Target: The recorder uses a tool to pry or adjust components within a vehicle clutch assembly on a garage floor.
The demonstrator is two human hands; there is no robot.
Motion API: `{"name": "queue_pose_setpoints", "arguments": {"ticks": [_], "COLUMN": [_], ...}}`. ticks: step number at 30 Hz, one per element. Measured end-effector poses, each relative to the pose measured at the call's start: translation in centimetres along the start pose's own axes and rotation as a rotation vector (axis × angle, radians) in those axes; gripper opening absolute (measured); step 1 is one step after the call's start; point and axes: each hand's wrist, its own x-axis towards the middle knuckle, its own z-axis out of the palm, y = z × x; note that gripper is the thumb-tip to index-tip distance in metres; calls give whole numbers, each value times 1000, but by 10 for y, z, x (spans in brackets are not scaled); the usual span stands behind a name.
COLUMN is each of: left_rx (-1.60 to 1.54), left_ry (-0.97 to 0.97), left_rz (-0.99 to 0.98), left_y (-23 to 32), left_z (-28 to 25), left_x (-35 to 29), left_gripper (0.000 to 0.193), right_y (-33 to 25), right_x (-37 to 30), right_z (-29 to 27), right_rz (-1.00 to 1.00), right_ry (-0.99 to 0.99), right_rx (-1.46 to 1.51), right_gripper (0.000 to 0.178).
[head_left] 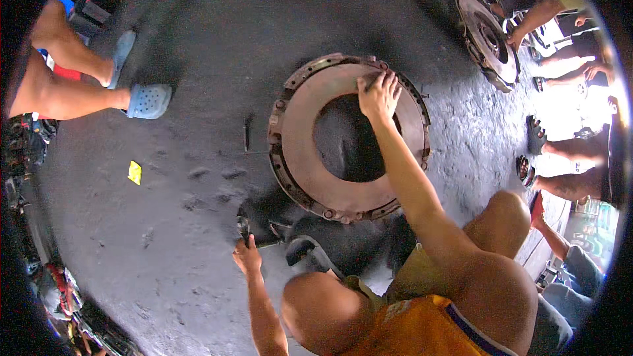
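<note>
In the head view, the metal ring [303, 165] lay on the dark floor [211, 92]; the right hand [380, 95] rested on its upper right face, fingers slightly spread, while the left hand [248, 256] gripped a dark tool [243, 223] (its kind was unclear). Uneven pressure from the right palm could have made the ring slip. Its underside was hidden, and shadow blurred its lower edge.
</note>
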Motion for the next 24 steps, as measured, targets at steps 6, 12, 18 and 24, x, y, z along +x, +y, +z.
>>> {"name": "queue_pose_setpoints", "arguments": {"ticks": [6,12,18,24], "left_rx": [-61,-133,-167,-125], "left_ry": [42,-116,-36,-141], "left_rz": [87,143,136,186], "left_y": [3,-7,-22,-28], "left_z": [-6,-11,7,13], "left_x": [-4,6,9,14], "left_gripper": [39,34,39,44], "right_y": [-103,-87,15,131], "right_x": [-63,-11,101,140], "right_z": [-30,-74,-106,-80], "right_rz": [-1002,-1069,-794,-514], "right_ry": [-231,-333,-812,-409], "right_rx": [378,244,-527,-102], "right_gripper": [57,49,39,43]}}
